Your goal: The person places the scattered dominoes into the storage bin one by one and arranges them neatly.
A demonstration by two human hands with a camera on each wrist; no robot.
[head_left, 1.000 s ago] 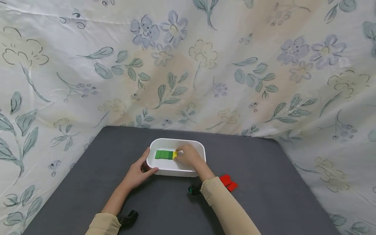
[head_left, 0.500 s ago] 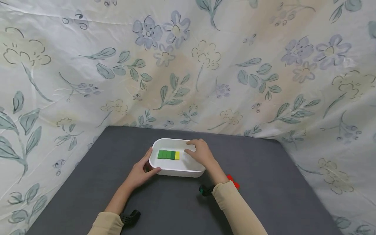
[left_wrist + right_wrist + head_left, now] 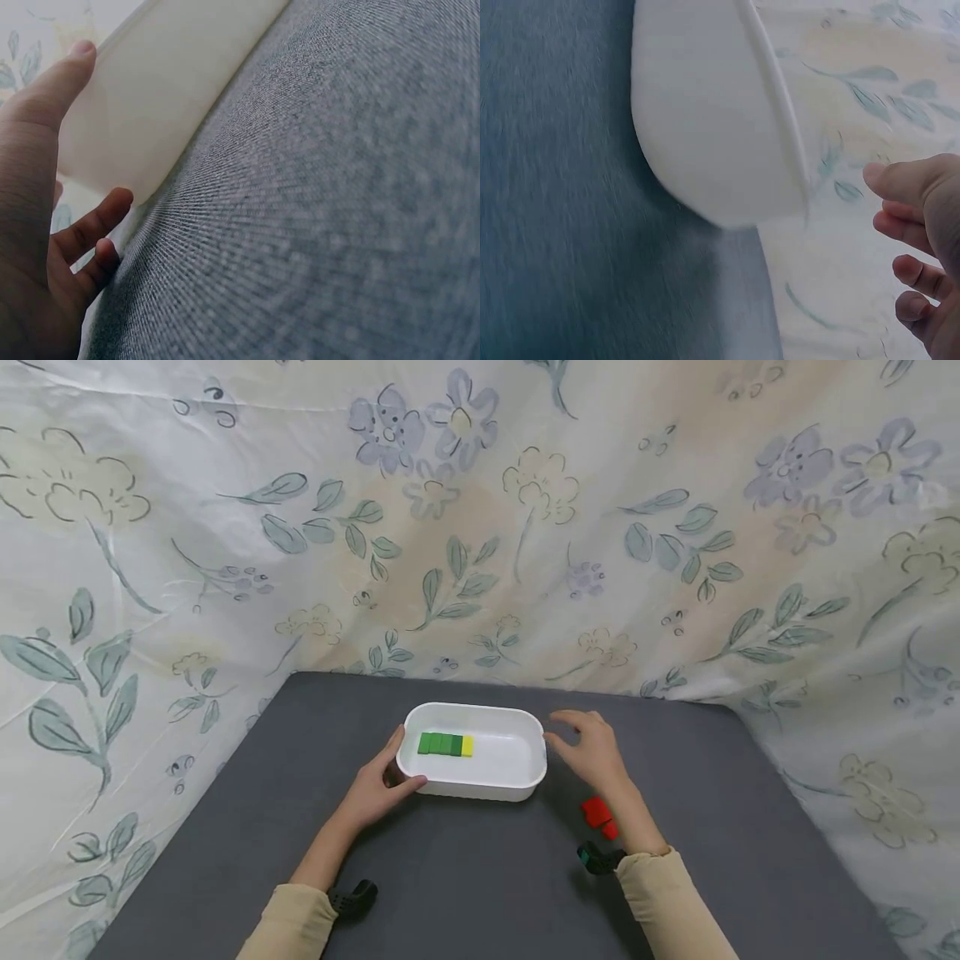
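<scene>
A white tub (image 3: 487, 791) stands in the middle of a dark grey table (image 3: 465, 877). Inside it, at the left, lies a row of green blocks (image 3: 440, 744) with one yellow block (image 3: 467, 746) at its right end. My left hand (image 3: 378, 785) grips the tub's left end, thumb along the near wall and fingers round the corner; the left wrist view shows this hand (image 3: 37, 225) against the tub (image 3: 172, 90). My right hand (image 3: 588, 750) hovers just right of the tub with fingers spread, holding nothing; the right wrist view shows its fingers (image 3: 922, 240) apart from the tub (image 3: 705, 127).
Two red blocks (image 3: 597, 814) lie on the table beside my right wrist. A floral cloth (image 3: 480, 527) hangs behind the table and on both sides. Bare grey tabletop lies in front of the tub.
My right hand has let go of the yellow block, lifted out of the tub and moved right to beside its right end. The left hand kept its hold.
</scene>
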